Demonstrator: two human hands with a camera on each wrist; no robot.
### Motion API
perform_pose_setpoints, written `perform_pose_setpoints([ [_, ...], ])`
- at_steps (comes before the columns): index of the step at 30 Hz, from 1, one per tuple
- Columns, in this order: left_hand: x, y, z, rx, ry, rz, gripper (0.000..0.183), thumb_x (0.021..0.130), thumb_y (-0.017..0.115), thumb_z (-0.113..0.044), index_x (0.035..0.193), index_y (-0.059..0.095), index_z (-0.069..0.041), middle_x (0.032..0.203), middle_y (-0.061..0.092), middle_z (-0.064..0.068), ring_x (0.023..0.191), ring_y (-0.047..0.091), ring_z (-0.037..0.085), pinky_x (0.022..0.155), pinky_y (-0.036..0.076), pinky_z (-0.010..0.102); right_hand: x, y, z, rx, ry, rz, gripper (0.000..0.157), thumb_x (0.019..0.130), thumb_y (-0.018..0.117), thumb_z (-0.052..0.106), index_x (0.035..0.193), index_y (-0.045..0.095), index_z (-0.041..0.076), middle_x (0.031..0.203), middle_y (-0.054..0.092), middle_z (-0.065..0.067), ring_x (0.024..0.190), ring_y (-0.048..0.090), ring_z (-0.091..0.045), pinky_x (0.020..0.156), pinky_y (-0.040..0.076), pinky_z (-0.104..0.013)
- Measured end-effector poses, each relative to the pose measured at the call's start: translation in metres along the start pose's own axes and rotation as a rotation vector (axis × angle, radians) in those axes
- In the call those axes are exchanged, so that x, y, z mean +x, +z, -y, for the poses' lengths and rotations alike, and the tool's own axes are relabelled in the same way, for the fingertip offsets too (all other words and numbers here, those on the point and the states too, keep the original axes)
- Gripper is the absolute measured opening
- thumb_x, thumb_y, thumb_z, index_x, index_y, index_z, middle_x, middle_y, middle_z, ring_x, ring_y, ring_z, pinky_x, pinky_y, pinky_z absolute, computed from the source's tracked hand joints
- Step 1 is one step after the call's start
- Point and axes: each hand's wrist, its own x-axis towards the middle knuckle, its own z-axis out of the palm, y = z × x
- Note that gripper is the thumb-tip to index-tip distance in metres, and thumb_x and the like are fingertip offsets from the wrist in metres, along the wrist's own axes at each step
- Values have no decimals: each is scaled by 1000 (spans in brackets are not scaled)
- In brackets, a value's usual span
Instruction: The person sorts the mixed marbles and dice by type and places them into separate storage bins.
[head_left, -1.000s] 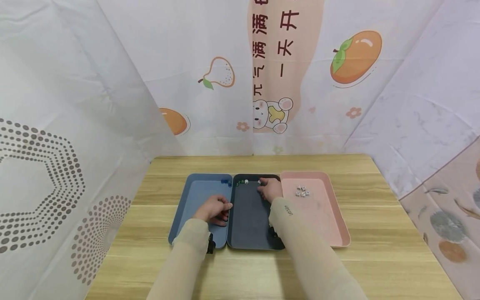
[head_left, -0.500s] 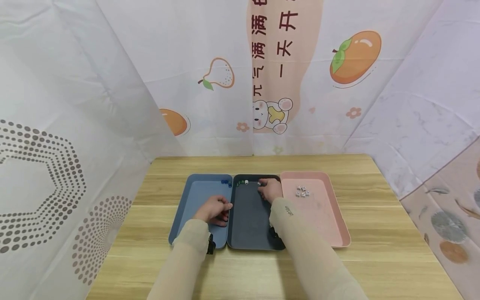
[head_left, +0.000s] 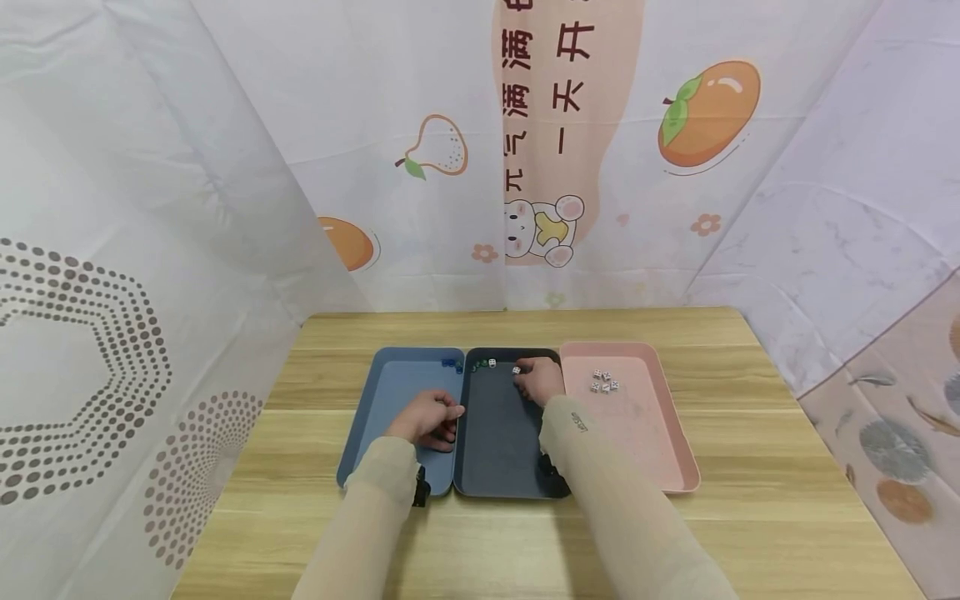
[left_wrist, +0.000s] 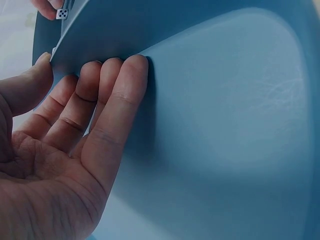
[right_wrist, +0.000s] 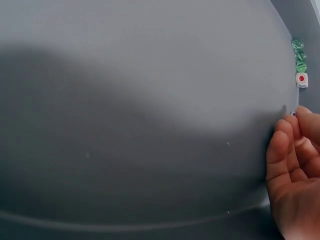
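Observation:
Near the far side of the dark grey tray (head_left: 498,442), my right hand (head_left: 542,381) pinches a white die (head_left: 516,370) between thumb and fingers. That die also shows beside the right fingertips in the left wrist view (left_wrist: 62,13). To its left sit another white die (head_left: 492,363) and several green glass marbles (right_wrist: 301,56), lined up along the tray's far wall. My left hand (head_left: 433,421) grips the wall between the blue tray (head_left: 360,442) and the dark one, its thumb at the rim and its fingers bent against the blue tray's inner side.
Several small blue pieces (head_left: 452,364) lie in the blue tray's far right corner. A pink tray (head_left: 678,442) on the right holds several white dice (head_left: 606,387). All three trays stand side by side on a wooden table (head_left: 765,450), with a printed curtain (head_left: 420,250) behind.
The die at my right fingertips has shifted slightly toward me and shows more of its face. My left hand stays on the tray wall.

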Motion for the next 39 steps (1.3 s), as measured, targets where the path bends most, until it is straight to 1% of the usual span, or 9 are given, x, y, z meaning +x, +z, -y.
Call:
perform_pose_setpoints([
  [3, 2, 0, 1, -2, 0, 2, 16, 103, 64, -18, 104, 64, -2, 83, 62, 15, 69, 63, 25, 60, 62, 39, 0, 0, 1, -22, 12, 17, 31, 94, 72, 6, 125, 74, 5, 78, 71, -4, 62, 60, -14, 54, 49, -25],
  [7, 3, -1, 2, -5, -2, 3, 15, 103, 64, -18, 104, 64, -2, 82, 63, 15, 69, 63, 25, 60, 62, 39, 1, 1, 0, -74, -3, 27, 23, 95, 72, 7, 117, 77, 6, 80, 72, -4, 65, 61, -14, 55, 50, -26],
  [14, 1, 0, 1, -1, 5, 3, 15, 103, 64, -17, 103, 63, -3, 84, 63, 16, 70, 63, 26, 61, 62, 40, -2, 2, 0, -151, -37, 28, 22, 94, 73, 7, 116, 78, 7, 97, 76, -8, 72, 67, -15, 64, 56, -29],
  [19, 1, 0, 1, 2, 2, 2, 15, 104, 63, -18, 104, 64, -3, 84, 63, 16, 70, 63, 26, 60, 61, 39, -6, 1, 3, -178, -54, 35, 23, 95, 72, 6, 117, 77, 6, 100, 76, -9, 73, 67, -15, 67, 57, -31],
  [23, 1, 1, 2, 2, 1, 0, 16, 103, 63, -19, 104, 64, -3, 84, 63, 15, 70, 63, 25, 60, 61, 39, -7, 1, 5, -186, -49, 40, 24, 95, 71, 5, 118, 77, 5, 100, 76, -9, 74, 68, -15, 69, 58, -32],
  [28, 1, 0, 2, 2, 1, 2, 17, 104, 63, -19, 105, 64, -3, 84, 63, 15, 70, 63, 25, 60, 61, 39, -5, 2, 2, -197, -56, 38, 23, 94, 72, 5, 117, 77, 5, 101, 76, -9, 75, 68, -16, 69, 58, -32],
  [32, 1, 0, 2, -1, -4, 0, 17, 104, 63, -19, 105, 64, -3, 84, 63, 15, 69, 63, 25, 60, 61, 39, -4, 0, -1, -191, -73, 57, 22, 94, 73, 5, 115, 78, 5, 97, 76, -8, 73, 67, -15, 66, 57, -30],
  [36, 1, 0, 3, -4, -2, 1, 17, 104, 63, -20, 104, 64, -3, 84, 63, 15, 69, 63, 25, 60, 61, 39, -5, -7, 2, -166, -113, 84, 21, 94, 73, 6, 114, 78, 5, 89, 74, -5, 71, 66, -15, 61, 54, -29],
  [39, 2, 0, 3, -8, 0, 2, 16, 104, 63, -20, 104, 64, -3, 84, 63, 15, 69, 63, 25, 60, 61, 39, -7, -17, 4, -122, -131, 94, 24, 95, 72, 9, 119, 76, 5, 90, 73, -5, 73, 65, -17, 63, 53, -29],
])
